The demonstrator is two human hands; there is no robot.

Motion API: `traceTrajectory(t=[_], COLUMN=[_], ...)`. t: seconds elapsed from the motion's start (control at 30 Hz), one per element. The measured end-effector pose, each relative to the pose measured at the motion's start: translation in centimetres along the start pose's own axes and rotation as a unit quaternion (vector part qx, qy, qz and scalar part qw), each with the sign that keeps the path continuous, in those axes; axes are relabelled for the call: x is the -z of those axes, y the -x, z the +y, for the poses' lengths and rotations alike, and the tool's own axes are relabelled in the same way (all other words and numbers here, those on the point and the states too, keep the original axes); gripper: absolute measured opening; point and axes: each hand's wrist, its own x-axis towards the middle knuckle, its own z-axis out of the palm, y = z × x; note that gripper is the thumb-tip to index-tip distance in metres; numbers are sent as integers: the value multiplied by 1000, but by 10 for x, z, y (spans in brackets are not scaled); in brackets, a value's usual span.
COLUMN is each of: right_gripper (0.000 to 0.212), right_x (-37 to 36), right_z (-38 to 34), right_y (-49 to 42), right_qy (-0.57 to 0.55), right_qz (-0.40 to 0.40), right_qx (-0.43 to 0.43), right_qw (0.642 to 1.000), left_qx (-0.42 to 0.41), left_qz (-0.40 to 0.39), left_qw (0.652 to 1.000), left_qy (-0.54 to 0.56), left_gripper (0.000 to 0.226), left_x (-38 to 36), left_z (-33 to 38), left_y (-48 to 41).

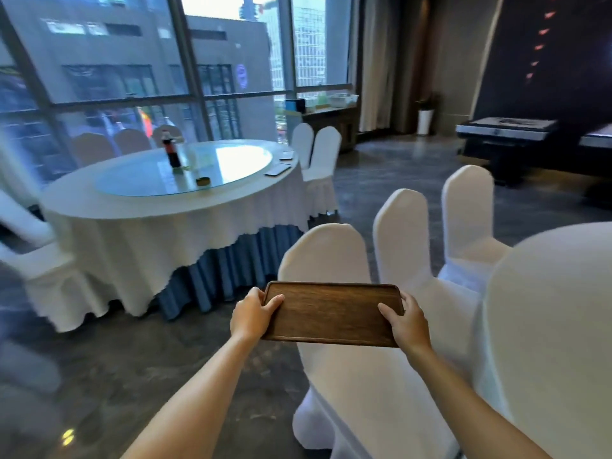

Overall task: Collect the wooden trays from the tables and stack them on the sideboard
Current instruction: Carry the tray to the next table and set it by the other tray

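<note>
I hold a dark brown wooden tray (331,314) level in front of me, above a white-covered chair. My left hand (253,314) grips its left short edge with the thumb on top. My right hand (405,321) grips the right short edge the same way. On the far right rim of the round table (139,207) lie two flat trays (281,164), small and blurred. A wooden sideboard (331,122) stands under the window at the back.
The round table carries a cola bottle (172,152) on a glass turntable. White-covered chairs (407,233) stand in a row right of me, and another white table (556,309) fills the right edge. Dark stone floor (149,359) lies open on the left.
</note>
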Motion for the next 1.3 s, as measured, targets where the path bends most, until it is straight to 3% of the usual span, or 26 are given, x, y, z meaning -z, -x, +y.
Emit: traceTrajectory(t=[0.4,0.5,0.8,1.1,1.3], right_gripper=[47,53,57,54,56], right_x=[-246,-297,-420,-534,-563], right_z=[-81,-98,-121,-145,-177], right_y=[-80,-102,-199,-382,-510], right_qy=[25,28,60,33,0], right_qz=[-69,-81,-92,-110,-72], right_qx=[38,23,12,18,11], right_qw=[997,996,994,993,997], left_qx=[19,27,66,77,26], left_qz=[40,34,26,40,32], left_qw=[998,997,995,992,992], left_qy=[-44,-65,-66,-94,-119], left_gripper=[35,38,37,43,48], left_x=[110,131,143,122,99], left_z=[-134,-156,-207,-206,-160], left_y=[-182,-227,-357,-561,-706])
